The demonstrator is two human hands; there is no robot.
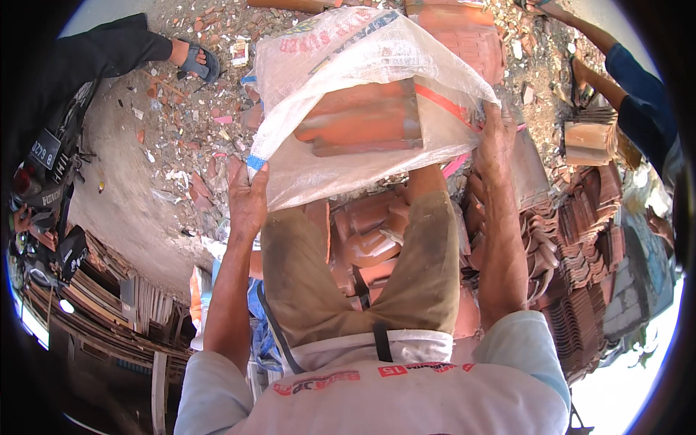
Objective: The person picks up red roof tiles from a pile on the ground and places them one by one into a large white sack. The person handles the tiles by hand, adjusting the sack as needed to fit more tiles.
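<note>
1. As observed from close by, both hands were clamped on the mouth of a white woven sack [362,109]: the left hand [248,197] gripped its lower left edge by a blue trim, the right hand [494,141] held the right edge.
2. The sack was held up in front of the person, above the knees, stretched between the two hands. Orange clay roof tiles [362,119] showed through the thin weave.
3. Below and to the right lay a heap of stacked roof tiles [573,239]. The ground [181,123] beyond was strewn with tile shards and litter.
4. A second person [638,101] crouched at the upper right, handling a stack of tiles. A sandalled foot [196,61] stood at the upper left.
5. Risks, in my judgement: the weave could tear under the load at the grip points; either hold could slip, dropping tiles onto the person's legs; sharp shards underfoot could cause a stumble.
</note>
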